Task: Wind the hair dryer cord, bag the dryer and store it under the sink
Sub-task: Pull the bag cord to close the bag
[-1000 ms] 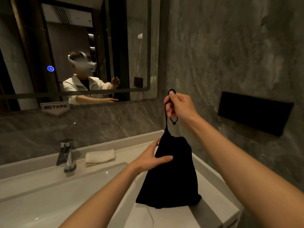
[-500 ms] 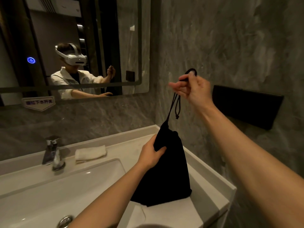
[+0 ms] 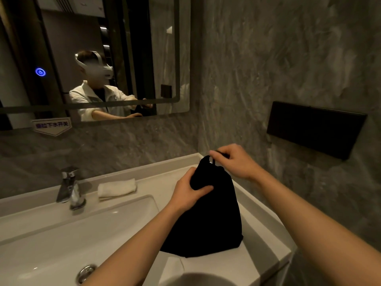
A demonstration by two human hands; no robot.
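Note:
A black drawstring bag (image 3: 208, 221) stands bulging on the white counter (image 3: 259, 240) to the right of the basin. Its contents are hidden, so no hair dryer or cord shows. My left hand (image 3: 188, 193) grips the gathered neck of the bag from the left. At the top of the neck, my right hand (image 3: 233, 162) pinches the black drawstring close to the bag's mouth.
A white basin (image 3: 86, 234) with a chrome tap (image 3: 70, 186) lies to the left, a folded white towel (image 3: 116, 187) behind it. A mirror (image 3: 92, 58) hangs above. A black box (image 3: 315, 129) is mounted on the grey right wall.
My right hand has come down from high above the bag to its mouth, bringing the drawstring with it. My left hand has slid up to the neck.

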